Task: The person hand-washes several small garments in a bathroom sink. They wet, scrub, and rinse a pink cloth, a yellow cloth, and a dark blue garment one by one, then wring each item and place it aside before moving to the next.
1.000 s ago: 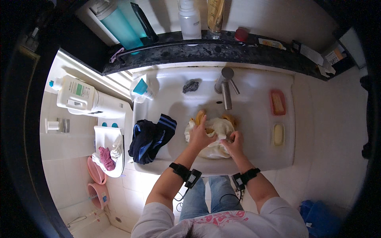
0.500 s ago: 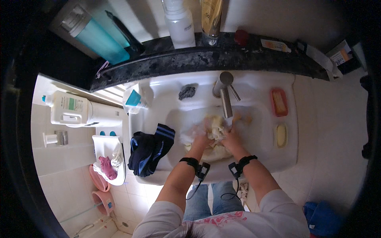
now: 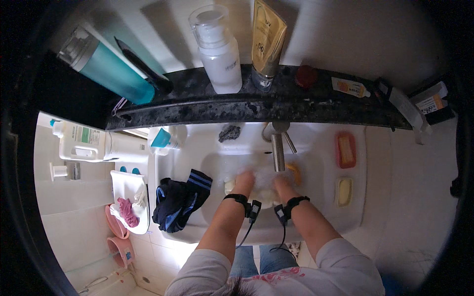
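Both hands are down in the foamy water of the white sink (image 3: 340, 217). My left hand (image 3: 245, 179) is left of the faucet (image 3: 278, 154), its fingers hidden by suds. My right hand (image 3: 281, 183) sits just below the spout, its fingers also sunk out of sight. A wet cream cloth (image 3: 267, 198) lies in the water between and under the hands. Beside my right hand, a yellow-orange piece (image 3: 295, 173) shows through the foam; I cannot make out what it is. Whether either hand grips the cloth is hidden.
Dark clothing with blue stripes (image 3: 180, 202) lies over the sink's left rim. At right are a red soap dish (image 3: 345, 149) and a pale soap bar (image 3: 344, 192). A black shelf (image 3: 197, 112) holding bottles and tubes runs above the faucet.
My hands have sunk into the suds, and the cream cloth that was bunched up between them is now mostly under foam. The view has tilted up, showing more of the shelf.
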Demonstrator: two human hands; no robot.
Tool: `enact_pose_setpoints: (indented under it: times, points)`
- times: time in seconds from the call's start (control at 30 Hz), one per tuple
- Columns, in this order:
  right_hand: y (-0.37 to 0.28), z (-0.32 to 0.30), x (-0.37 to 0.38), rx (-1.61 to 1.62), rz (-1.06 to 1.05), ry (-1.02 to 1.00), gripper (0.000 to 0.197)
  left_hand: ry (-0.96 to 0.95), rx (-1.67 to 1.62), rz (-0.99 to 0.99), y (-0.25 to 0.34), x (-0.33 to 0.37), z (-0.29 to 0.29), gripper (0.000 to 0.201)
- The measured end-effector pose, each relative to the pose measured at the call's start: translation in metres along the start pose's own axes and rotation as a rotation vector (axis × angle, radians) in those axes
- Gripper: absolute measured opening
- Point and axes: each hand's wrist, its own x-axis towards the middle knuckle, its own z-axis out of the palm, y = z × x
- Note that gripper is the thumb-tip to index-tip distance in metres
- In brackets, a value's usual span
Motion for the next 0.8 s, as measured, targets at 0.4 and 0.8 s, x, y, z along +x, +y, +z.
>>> enact_pose_setpoints:
  times: [0.4,0.8]
  points:
    - [-0.014,-0.015,-0.042,-0.122,-0.691,-0.169,0.039,0.315,-0.326,0.255,0.013,-0.084,-0.084,0.089]
    - [0.003,-0.006,-0.122,-1.136,-0.449,0.147,0.087,0.304,0.111,0.228,0.005,-0.175,-0.063,0.089]
